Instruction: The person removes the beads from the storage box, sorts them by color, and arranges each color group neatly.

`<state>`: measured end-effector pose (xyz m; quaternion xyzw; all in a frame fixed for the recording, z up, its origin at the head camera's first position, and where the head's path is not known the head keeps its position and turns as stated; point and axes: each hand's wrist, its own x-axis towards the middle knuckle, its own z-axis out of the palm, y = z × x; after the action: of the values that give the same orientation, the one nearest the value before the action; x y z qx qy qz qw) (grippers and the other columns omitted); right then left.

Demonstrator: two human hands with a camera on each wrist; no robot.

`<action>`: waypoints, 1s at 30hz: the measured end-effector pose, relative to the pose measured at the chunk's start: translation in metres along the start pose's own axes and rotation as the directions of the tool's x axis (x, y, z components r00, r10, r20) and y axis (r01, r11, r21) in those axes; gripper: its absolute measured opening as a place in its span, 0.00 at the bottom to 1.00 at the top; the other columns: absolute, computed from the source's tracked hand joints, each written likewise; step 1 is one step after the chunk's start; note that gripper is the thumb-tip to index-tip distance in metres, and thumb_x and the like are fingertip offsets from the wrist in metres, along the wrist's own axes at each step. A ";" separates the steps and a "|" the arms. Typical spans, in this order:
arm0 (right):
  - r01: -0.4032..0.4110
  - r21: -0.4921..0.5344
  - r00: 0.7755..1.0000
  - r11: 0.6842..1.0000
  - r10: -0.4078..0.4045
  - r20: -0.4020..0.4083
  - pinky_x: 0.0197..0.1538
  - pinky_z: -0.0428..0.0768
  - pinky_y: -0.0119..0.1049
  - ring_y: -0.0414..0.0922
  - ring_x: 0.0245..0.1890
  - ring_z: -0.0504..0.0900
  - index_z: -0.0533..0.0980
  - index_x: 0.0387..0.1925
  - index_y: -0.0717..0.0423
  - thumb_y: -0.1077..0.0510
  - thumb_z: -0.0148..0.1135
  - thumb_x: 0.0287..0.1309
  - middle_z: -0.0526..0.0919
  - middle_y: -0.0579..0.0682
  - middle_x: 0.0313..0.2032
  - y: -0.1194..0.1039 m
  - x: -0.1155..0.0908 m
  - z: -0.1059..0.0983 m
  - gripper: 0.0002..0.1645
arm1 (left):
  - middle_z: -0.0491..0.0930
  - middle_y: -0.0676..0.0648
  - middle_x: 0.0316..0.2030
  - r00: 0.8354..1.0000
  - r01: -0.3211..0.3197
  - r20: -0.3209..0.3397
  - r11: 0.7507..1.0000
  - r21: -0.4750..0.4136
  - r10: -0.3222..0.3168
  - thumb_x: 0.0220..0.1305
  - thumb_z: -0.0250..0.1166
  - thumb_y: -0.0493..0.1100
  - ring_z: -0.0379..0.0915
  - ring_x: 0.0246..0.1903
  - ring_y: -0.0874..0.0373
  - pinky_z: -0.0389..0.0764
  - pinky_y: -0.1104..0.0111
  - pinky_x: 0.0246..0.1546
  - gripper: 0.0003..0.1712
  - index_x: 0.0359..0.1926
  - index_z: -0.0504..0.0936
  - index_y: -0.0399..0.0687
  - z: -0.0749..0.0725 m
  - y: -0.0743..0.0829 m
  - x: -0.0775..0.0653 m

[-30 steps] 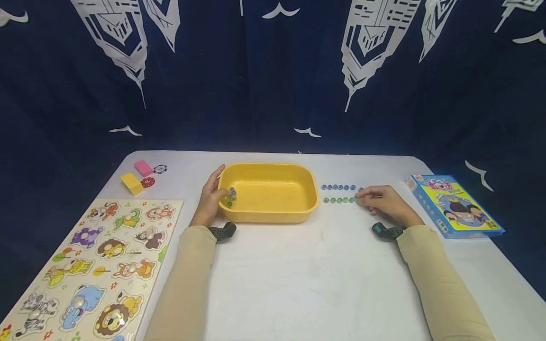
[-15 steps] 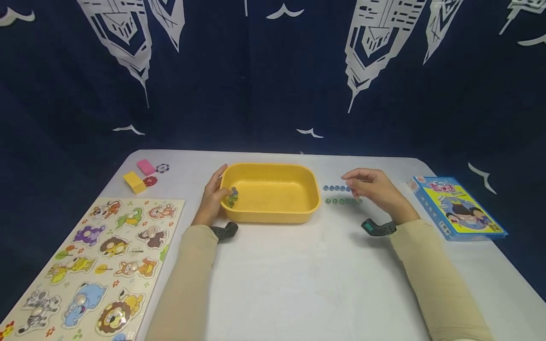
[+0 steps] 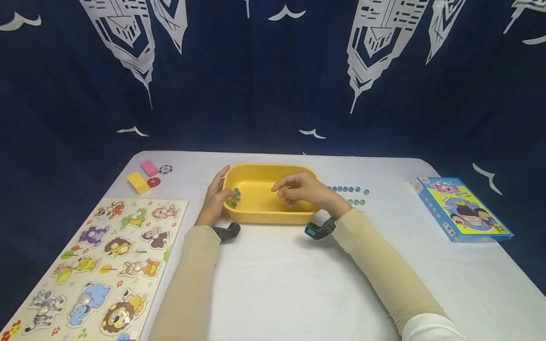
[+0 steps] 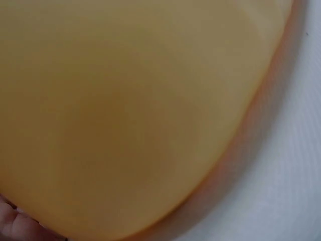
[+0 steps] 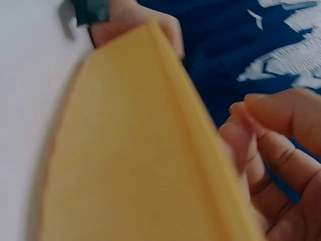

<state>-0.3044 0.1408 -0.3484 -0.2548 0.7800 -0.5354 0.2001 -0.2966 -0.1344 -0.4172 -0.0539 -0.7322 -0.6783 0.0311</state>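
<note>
My left hand (image 3: 212, 199) grips the left end of a yellow plastic basin (image 3: 268, 218), its thumb over the rim. Several blue and green glass marbles (image 3: 234, 199) lie inside, close to that thumb. Above the basin's right half is my right hand (image 3: 300, 189), fingers loosely bent, with no marble showing between them. In the right wrist view its fingers (image 5: 281, 150) appear beyond the basin's rim. On the table to the right are a row of blue marbles (image 3: 351, 189) and a row of green marbles (image 3: 356, 202), partly hidden by the right hand.
An animal peg puzzle board (image 3: 115, 265) lies at the left. Behind it are a yellow block (image 3: 138, 183), a pink block (image 3: 149, 167) and two poker chips (image 3: 154, 182). A blue and yellow game box (image 3: 462, 208) sits at the right edge; a dark curtain (image 3: 256, 85) hangs behind.
My right hand has left the end of the green row, lifted past the blue row, and moved left over the basin. A green marble stays at the row's end. The left hand keeps its grip.
</note>
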 end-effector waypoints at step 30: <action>-0.112 -0.476 0.973 0.872 0.194 0.125 0.34 0.71 0.28 0.40 0.27 0.74 0.87 0.35 0.58 0.64 0.63 0.60 0.85 0.45 0.30 -0.019 0.070 0.080 0.08 | 0.65 0.39 0.70 1.000 0.002 0.028 0.998 -0.067 0.000 0.54 0.51 0.30 0.64 0.67 0.44 0.63 0.55 0.69 0.48 0.78 0.55 0.56 -0.002 0.003 -0.001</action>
<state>-0.3098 0.0339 -0.3609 -0.2770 0.8835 -0.2913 0.2403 -0.2956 -0.1367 -0.4145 -0.0640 -0.7095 -0.7015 0.0186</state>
